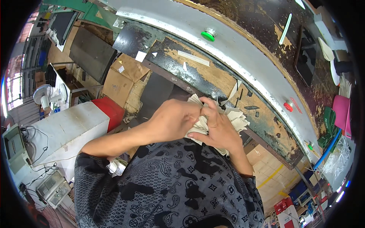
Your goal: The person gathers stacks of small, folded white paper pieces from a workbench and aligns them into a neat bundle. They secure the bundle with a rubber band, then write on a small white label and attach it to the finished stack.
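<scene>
Seen from above, a person in a dark grey patterned shirt (pixel 171 186) held a bundle of cream-coloured cut pieces (pixel 232 119) in front of the chest, just at the near edge of a worn, curved workbench (pixel 205 76). The left hand (pixel 173 119) was curled closed over the left side of the bundle, its fingers pinching at the top pieces. The right hand (pixel 218 127) was also closed on the bundle, gripping it from below and in front, with the fingertips meeting those of the left hand (the two hands touched at the middle). The pieces fanned out to the right past the right hand, their edges ragged and uneven.

On the bench, well apart from the hands, a green round button (pixel 208 35) sat on a pale grey band running along the curve, and a red button (pixel 288 106) sat farther right on the same band. Small white scraps (pixel 140 56) lay on the dark, scuffed surface. To the left, below the bench, stood a white block (pixel 68 129) with a red box (pixel 111 109) beside it, and cardboard sheets (pixel 125 76) leaned behind them.
</scene>
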Demonstrator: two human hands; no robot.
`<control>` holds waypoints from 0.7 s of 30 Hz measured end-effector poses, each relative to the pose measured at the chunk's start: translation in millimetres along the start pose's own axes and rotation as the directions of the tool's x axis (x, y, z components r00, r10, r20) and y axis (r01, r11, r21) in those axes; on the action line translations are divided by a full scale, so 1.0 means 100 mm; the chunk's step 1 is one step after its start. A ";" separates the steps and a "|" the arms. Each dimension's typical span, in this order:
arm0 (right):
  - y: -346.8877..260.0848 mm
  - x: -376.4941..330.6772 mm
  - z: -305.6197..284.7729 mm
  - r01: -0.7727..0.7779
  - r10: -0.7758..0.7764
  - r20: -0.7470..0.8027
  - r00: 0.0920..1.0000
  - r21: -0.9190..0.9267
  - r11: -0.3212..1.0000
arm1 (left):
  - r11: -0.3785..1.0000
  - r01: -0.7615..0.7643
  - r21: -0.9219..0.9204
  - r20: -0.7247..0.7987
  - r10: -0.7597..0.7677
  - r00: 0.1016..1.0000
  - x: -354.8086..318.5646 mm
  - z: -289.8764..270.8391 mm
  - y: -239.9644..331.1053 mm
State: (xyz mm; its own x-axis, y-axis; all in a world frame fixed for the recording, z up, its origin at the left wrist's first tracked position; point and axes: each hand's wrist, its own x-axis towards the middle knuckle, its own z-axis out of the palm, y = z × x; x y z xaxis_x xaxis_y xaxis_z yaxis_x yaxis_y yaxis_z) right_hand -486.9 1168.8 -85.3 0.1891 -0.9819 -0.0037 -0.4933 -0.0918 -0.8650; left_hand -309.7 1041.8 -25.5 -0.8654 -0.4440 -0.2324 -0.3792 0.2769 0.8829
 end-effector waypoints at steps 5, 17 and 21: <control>-0.07 -0.02 -0.01 -0.039 0.039 0.004 0.999 -0.013 0.999 | 0.912 -0.319 0.257 0.196 0.274 0.942 -0.05 -0.10 0.13; 0.03 -0.03 -0.02 -0.089 0.087 0.070 0.994 0.022 0.996 | 0.896 -0.316 0.313 0.168 0.275 0.947 -0.27 -0.19 -0.25; -0.01 -0.02 -0.05 -0.096 0.095 0.049 0.994 0.013 0.995 | 0.865 -0.300 0.403 0.036 0.313 0.949 -0.32 -0.14 -0.32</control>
State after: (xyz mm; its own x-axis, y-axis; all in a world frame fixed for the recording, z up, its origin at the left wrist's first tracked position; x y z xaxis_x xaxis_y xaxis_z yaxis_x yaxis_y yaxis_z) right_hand -490.8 1170.0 -81.6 0.1828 -0.9769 -0.1108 -0.4983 0.0050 -0.8670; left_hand -265.9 1035.4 -40.5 -0.9517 -0.3043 0.0414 -0.1998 0.7159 0.6690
